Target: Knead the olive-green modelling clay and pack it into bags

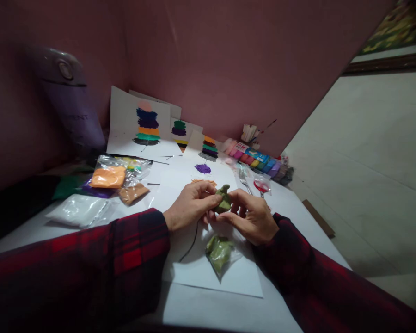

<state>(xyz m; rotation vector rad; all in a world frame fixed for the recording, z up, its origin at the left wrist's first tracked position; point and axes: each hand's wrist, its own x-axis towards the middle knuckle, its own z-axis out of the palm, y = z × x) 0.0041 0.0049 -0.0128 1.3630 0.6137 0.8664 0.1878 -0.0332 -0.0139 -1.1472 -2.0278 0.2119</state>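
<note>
A lump of olive-green modelling clay (223, 199) is pinched between my two hands above a white sheet of paper. My left hand (193, 203) grips it from the left, thumb on its near face. From the right, my right hand (251, 215) has thumb and fingers curled around its other side. Just below lies a clear bag with more green clay (219, 253) in it. On the sheet beyond my hands are a purple patch (203, 169) and an orange strip (204, 182), partly covered by my left hand. A thin dark line runs down the paper under my left hand.
Bagged clay, including orange (107, 177), brown (133, 193) and white (78, 210) pieces, lies at left. A purple bottle (72, 106) stands behind it. Painted sheets (125, 120) lean against the wall. A fork (244, 178), red-handled scissors (261, 186) and a multicoloured clay pack (254, 159) lie at right.
</note>
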